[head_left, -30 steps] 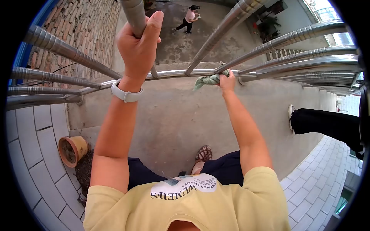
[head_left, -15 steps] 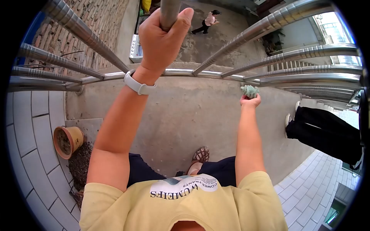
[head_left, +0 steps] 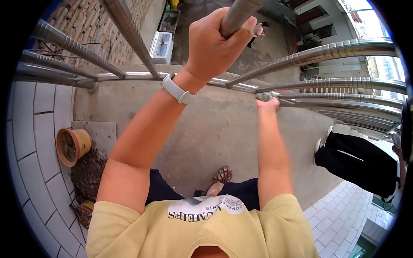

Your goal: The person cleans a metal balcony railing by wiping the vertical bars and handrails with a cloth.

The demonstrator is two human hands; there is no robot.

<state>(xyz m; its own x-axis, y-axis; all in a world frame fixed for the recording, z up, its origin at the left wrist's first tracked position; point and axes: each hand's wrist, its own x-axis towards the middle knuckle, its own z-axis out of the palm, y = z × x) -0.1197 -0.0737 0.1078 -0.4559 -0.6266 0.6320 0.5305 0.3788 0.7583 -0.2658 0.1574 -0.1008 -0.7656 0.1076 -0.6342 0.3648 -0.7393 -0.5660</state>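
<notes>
My left hand (head_left: 215, 46) is wrapped around an upright metal railing bar (head_left: 241, 16) at the top of the view. A pale watch sits on that wrist. My right hand (head_left: 267, 104) reaches forward to the low rail (head_left: 247, 86) with a crumpled grey-green rag (head_left: 266, 96) in its fingers. The rag lies against the foot of the railing, and my hand partly covers it.
A clay flowerpot (head_left: 74, 146) stands by the tiled wall at left, beside a dark heap (head_left: 88, 172). A person in black trousers (head_left: 359, 157) stands at right. Below, beyond the bars, are a white washing machine (head_left: 162, 46) and another person (head_left: 258, 32).
My right hand has brought the rag in against the low rail, slightly leftward. My left hand still grips the bar, both now farther right in view. The person below has moved right.
</notes>
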